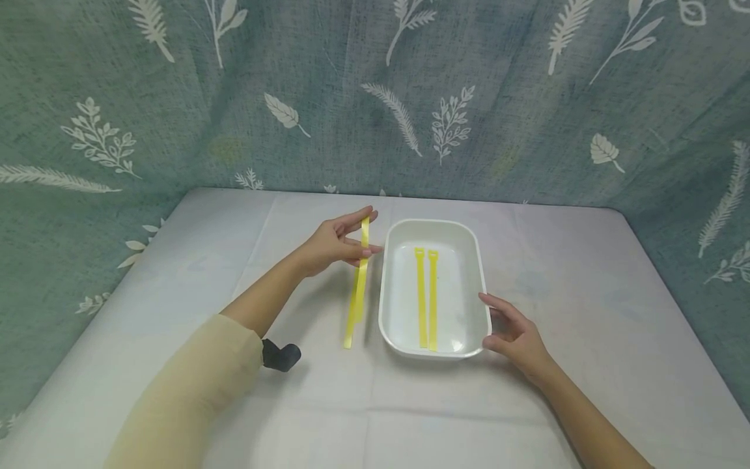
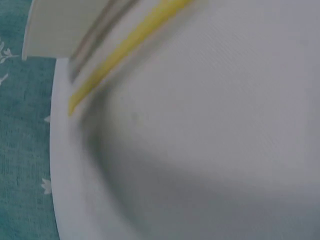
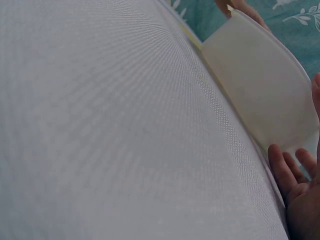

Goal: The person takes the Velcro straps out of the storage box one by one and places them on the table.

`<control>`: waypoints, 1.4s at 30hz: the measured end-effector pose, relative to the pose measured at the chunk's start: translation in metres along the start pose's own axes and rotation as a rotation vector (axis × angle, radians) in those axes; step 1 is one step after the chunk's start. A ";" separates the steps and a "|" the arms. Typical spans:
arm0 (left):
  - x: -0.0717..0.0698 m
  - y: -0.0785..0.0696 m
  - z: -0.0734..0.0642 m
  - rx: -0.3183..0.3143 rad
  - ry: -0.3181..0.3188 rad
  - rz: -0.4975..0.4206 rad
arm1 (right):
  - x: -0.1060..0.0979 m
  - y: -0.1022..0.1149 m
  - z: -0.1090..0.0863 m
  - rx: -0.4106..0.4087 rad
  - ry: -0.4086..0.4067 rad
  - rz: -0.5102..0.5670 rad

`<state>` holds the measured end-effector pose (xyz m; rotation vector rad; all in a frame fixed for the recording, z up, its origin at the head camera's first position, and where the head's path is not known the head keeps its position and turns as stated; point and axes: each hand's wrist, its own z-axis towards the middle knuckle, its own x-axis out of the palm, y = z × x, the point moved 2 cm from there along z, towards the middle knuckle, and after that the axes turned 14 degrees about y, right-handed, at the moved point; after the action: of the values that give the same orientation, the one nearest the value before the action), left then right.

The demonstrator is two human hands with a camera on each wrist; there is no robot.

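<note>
Here's the left hand [image 1: 328,246], up beside the tray, thumb and fingers pinching a yellow strip [image 1: 361,286]! The thumb crosses in front of the strip, a short stretch rises above it toward the upper fingertips, and the longer part hangs below the grip, over the table [image 1: 305,417]. A lower yellow length [image 1: 350,326] overlaps it down there, and whether that's a separate piece, I cannot tell. The left wrist view catches yellow running slantwise near the tray's wall, though the fingers are out of that shot. Just to the right of those fingertips sits the white tray [image 1: 459,293], one finger pointing right at its left rim; touching or merely close, I can't call it. Inside lie two more, a left-hand strip [image 1: 421,299] and a right-hand strip [image 1: 433,299], side by side on the floor, slotted heads at the far end, well apart from either hand's fingers. Over on the opposite side, the right hand [image 1: 518,339] has its fingers spread and loosely bent, thumb and forefinger at the right rim, the thumb by the near corner. A pale sleeve [image 1: 187,384] covers the left forearm, and behind everything hangs a leaf-patterned curtain [image 1: 346,150].
</note>
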<state>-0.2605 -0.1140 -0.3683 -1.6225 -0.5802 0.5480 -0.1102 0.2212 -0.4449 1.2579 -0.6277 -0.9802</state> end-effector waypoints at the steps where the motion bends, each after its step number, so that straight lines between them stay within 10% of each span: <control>1: -0.001 0.002 -0.003 -0.004 0.002 -0.004 | 0.000 0.000 0.000 0.000 0.001 0.006; 16: -0.015 0.023 -0.030 -0.036 0.015 -0.048 | 0.000 -0.004 0.000 -0.035 0.017 0.022; 36: -0.020 0.052 -0.034 -0.147 0.012 0.123 | -0.001 -0.002 0.001 -0.068 0.029 0.029; 42: -0.021 0.060 -0.031 -0.147 0.010 0.335 | -0.002 -0.003 0.001 -0.066 0.027 0.031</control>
<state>-0.2527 -0.1576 -0.4236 -1.8754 -0.3479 0.7565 -0.1121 0.2223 -0.4471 1.1975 -0.5880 -0.9496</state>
